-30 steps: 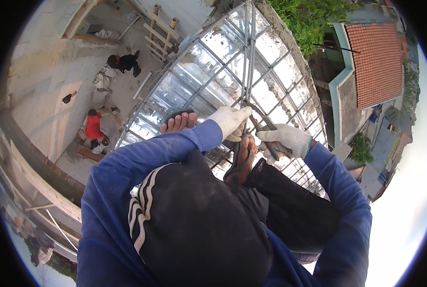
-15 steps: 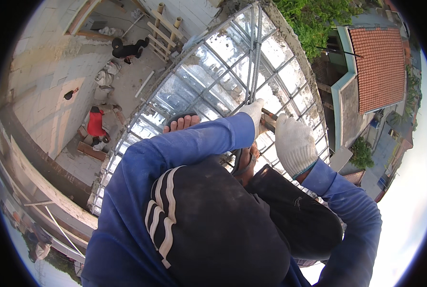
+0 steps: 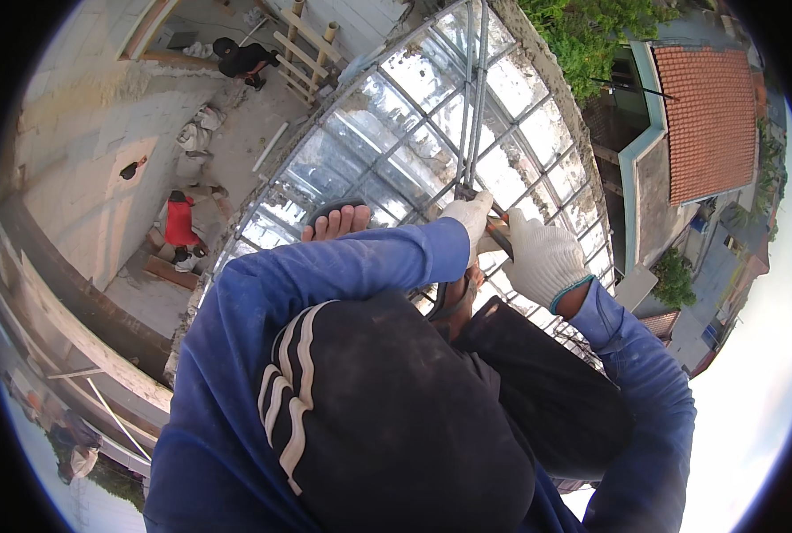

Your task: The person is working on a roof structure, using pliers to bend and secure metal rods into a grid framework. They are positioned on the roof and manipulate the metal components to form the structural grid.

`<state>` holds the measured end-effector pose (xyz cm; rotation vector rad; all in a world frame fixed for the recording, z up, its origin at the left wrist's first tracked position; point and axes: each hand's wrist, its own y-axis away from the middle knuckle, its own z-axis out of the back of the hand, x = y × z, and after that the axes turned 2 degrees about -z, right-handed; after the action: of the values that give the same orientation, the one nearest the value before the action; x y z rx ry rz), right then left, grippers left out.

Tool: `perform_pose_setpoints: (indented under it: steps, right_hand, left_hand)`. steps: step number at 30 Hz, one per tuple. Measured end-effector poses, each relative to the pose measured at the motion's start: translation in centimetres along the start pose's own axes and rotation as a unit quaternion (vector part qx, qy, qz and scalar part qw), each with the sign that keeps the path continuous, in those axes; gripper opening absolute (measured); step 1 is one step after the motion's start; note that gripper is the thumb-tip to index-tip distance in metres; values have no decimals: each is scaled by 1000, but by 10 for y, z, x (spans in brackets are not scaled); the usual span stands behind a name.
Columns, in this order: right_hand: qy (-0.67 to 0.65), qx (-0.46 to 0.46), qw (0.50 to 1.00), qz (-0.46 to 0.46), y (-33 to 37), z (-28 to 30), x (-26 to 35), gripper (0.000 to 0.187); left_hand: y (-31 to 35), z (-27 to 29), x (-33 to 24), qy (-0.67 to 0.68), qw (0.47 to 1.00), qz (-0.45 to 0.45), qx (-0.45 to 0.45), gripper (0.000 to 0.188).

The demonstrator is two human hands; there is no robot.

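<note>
My right hand [image 3: 545,259], in a white knitted glove, is closed on the handle end of a pliers-like tool [image 3: 500,234] with dark and orange parts. My left hand [image 3: 470,219], gloved too, is closed around the same tool farther forward; its fingers are partly hidden. Just past the left fingertips, a dark metal end sits against long steel reinforcing bars [image 3: 471,115], which run away from me over a grid of thinner bars. Beneath the grid lies shiny silvery sheeting [image 3: 360,147]. The exact kind of tool is hard to make out.
I squat on the grid, my sandalled foot [image 3: 338,222] on the bars. A rough concrete edge [image 3: 563,84] bounds it at right, with a tiled roof [image 3: 705,124] beyond. Far below at left are a person in red [image 3: 181,222] and a person in black [image 3: 243,60].
Both hands stay together at the bars, the right one shifting slightly down and left. A dark metal end now shows beyond my left fingers. The person in black below has straightened up.
</note>
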<state>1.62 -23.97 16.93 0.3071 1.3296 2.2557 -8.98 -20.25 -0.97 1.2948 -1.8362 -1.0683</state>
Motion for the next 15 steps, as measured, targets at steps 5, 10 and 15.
perform_pose_setpoints:
  steps: [5, 10, 15]
  right_hand:
    - [-678, 312, 659, -94, -6, -21, -30, 48]
    - [-380, 202, 902, -36, -3, -28, -14, 50]
    - [-322, 136, 937, -18, -8, -44, -20, 46]
  left_hand:
    - [55, 12, -43, -199, 979, -22, 47, 47]
    - [52, 27, -42, -283, 955, -53, 75, 54]
    - [61, 24, -41, -218, 973, -63, 51, 52]
